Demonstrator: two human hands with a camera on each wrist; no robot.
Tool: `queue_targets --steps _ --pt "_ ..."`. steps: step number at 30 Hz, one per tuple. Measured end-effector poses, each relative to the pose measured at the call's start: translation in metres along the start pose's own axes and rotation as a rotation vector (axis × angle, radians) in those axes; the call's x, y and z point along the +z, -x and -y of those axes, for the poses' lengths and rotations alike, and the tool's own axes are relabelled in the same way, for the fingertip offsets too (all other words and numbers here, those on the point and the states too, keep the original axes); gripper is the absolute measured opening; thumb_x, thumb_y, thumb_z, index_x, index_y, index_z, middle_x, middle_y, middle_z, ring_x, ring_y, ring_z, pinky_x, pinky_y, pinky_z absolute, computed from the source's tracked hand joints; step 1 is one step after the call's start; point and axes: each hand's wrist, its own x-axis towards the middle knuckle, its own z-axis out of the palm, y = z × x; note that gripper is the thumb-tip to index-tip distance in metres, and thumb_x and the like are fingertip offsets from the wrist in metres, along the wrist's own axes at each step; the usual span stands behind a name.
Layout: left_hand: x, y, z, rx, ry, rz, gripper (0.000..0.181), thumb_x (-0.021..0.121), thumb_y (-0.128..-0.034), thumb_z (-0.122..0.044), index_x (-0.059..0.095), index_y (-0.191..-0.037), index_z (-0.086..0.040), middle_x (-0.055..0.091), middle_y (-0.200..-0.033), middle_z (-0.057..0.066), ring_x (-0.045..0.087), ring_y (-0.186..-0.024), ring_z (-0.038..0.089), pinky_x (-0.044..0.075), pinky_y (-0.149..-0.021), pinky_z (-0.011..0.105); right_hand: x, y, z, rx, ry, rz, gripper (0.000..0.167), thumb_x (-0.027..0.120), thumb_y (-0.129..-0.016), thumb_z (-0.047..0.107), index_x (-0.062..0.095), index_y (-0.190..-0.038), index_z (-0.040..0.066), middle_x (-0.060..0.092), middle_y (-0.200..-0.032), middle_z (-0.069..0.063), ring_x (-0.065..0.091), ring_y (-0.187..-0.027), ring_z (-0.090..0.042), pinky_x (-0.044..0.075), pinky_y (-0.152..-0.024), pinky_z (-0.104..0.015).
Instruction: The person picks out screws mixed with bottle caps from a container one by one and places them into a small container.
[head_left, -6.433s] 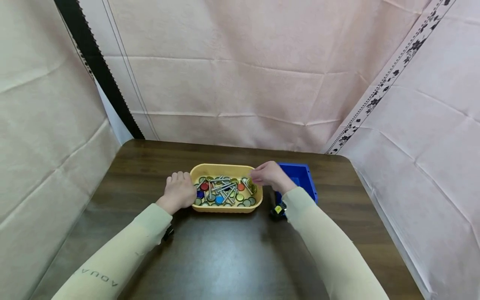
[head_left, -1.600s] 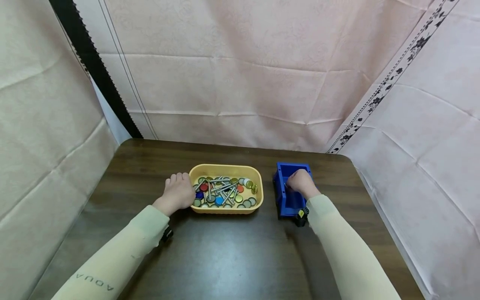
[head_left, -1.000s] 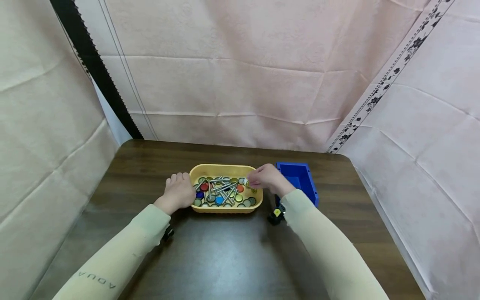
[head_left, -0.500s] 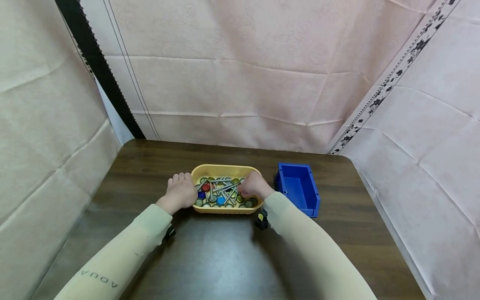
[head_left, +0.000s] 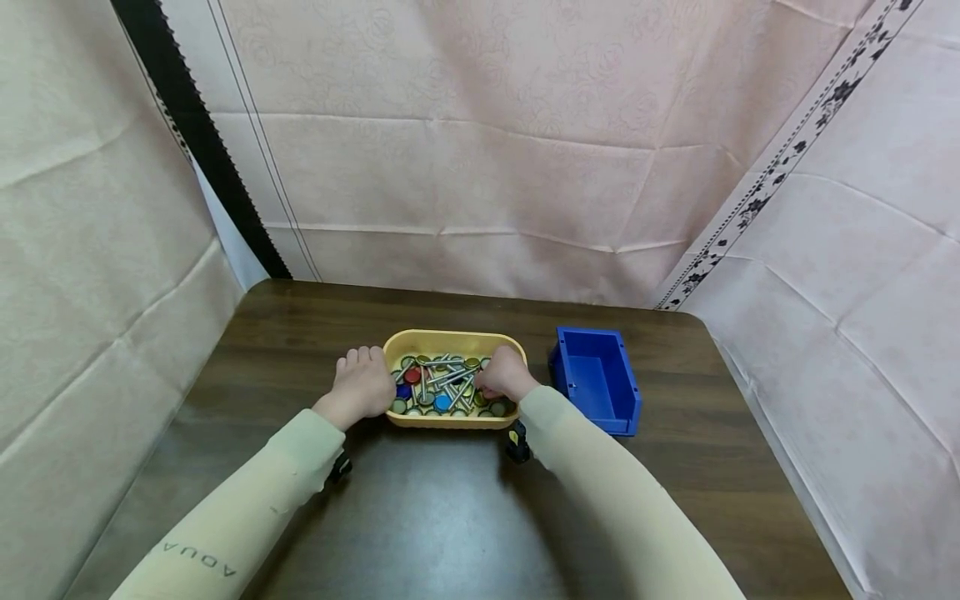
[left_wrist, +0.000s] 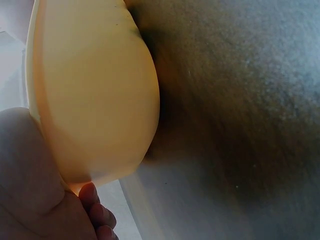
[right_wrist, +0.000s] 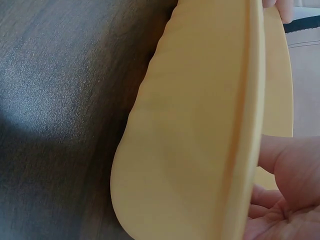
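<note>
A yellow tray point(head_left: 450, 422) in the head view holds bottle caps, among them a red cap point(head_left: 412, 376) and a light blue cap point(head_left: 442, 402), mixed with long silver bolts point(head_left: 450, 375). My left hand point(head_left: 362, 385) grips the tray's left end; the left wrist view shows the thumb and curled fingers point(left_wrist: 100, 215) at the rim. Inside the tray's right part is my right hand point(head_left: 507, 375), its fingers pointing down among the pieces. The tray wall hides those fingertips in the right wrist view, so whether they pinch anything does not show.
A blue bin point(head_left: 600, 379) stands just right of the tray on the dark wooden table point(head_left: 442, 508). Behind and at both sides hang pale cloth curtains point(head_left: 480, 183). The right forearm passes close to the bin's front left corner.
Earlier my right hand was inside the blue bin. It moved left over the yellow tray, then down into its right part. The left hand stayed on the tray's left end.
</note>
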Motion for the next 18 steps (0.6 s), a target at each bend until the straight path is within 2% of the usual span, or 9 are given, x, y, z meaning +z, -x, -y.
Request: queue_targets --steps 7,10,13,18 --pt "0.0004 -0.0001 -0.0002 -0.002 -0.004 0.005 0.028 0.042 -0.0969 -0.021 0.04 -0.11 0.004 0.039 -0.099 0.018 0.034 -0.093 0.035 0.028 -0.084 0.049 -0.0001 0.0002 0.0009 0.022 -0.003 0.008 0.015 0.066 -0.086 0.005 0.07 -0.083 -0.009 0.069 -0.082 -0.022 0.069 -0.076 -0.032 0.056 -0.068 -0.039" --pt "0.0003 0.0001 -0.0004 -0.003 -0.003 0.007 0.028 0.042 -0.0968 -0.021 0.04 -0.109 0.004 0.039 -0.099 0.018 0.034 -0.094 0.035 0.028 -0.085 0.049 -0.0003 -0.0005 0.0013 0.023 0.014 0.005 0.016 0.066 -0.086 0.006 0.071 -0.081 -0.008 0.069 -0.08 -0.021 0.069 -0.074 -0.031 0.056 -0.067 -0.038" --pt "-0.0004 0.0007 -0.0004 -0.003 -0.003 0.012 0.028 0.042 -0.0967 -0.021 0.04 -0.109 0.004 0.039 -0.099 0.018 0.034 -0.094 0.035 0.028 -0.085 0.05 -0.0004 -0.0018 0.0022 0.027 0.043 -0.011 0.017 0.067 -0.085 0.006 0.069 -0.071 -0.003 0.068 -0.071 -0.016 0.069 -0.07 -0.028 0.055 -0.063 -0.036" --pt "-0.0027 0.0023 -0.0013 -0.009 0.0 0.025 0.027 0.042 -0.0971 -0.021 0.04 -0.11 0.004 0.039 -0.1 0.018 0.034 -0.094 0.035 0.028 -0.085 0.049 -0.0003 -0.0046 0.0037 0.031 0.104 -0.038 0.033 0.066 -0.083 0.006 0.056 -0.052 0.01 0.056 -0.052 -0.004 0.063 -0.055 -0.022 0.046 -0.05 -0.027"
